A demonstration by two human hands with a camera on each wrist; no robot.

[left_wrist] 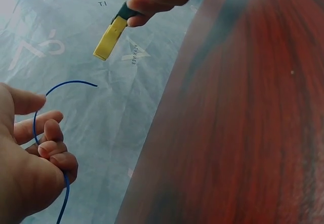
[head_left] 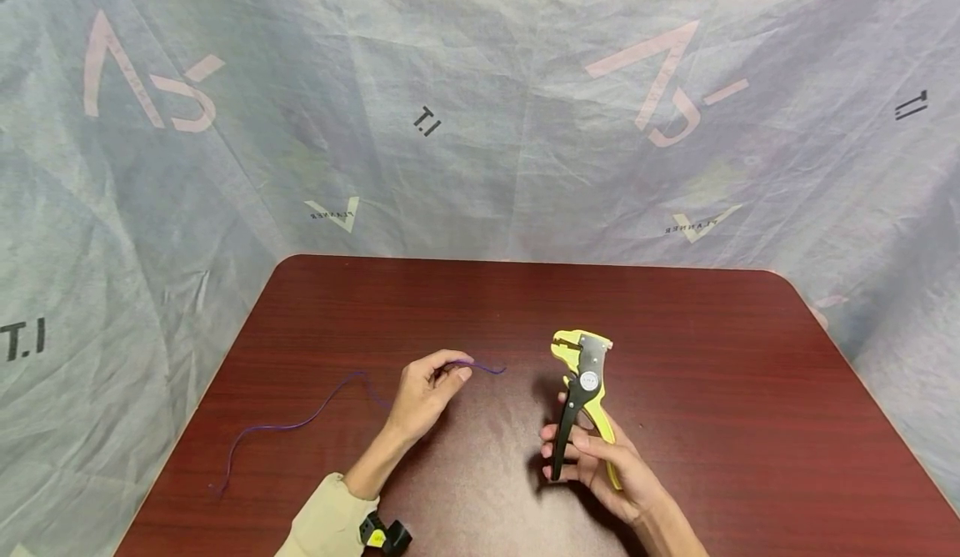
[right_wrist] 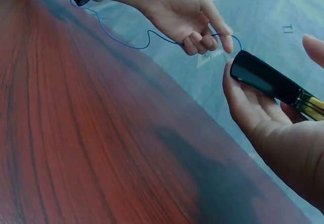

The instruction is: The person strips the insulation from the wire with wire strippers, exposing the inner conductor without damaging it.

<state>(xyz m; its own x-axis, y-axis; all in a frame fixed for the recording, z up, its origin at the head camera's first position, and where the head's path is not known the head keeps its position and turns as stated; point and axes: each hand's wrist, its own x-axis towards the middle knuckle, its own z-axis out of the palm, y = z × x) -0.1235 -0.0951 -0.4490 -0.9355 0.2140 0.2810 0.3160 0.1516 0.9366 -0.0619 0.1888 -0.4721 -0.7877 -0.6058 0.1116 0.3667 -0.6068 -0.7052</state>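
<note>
A thin purple-blue wire [head_left: 300, 425] is held by my left hand [head_left: 427, 392], its short curved end sticking out past the fingertips to the right. In the left wrist view the wire [left_wrist: 66, 198] runs through the curled fingers and under the thumb. To the right, my right hand [head_left: 618, 475] grips a wire stripper [head_left: 589, 369] with a yellow head and one black and one yellow handle. Its jaws point up and away, and its handles stand apart. The wire's free end is a short gap left of the tool's head.
A dark red wood-grain table [head_left: 712, 357] lies under both hands. The rest of the wire trails over its left part. Grey printed sheeting [head_left: 487, 123] hangs behind and at the sides. A black device is strapped by the left sleeve [head_left: 330, 515].
</note>
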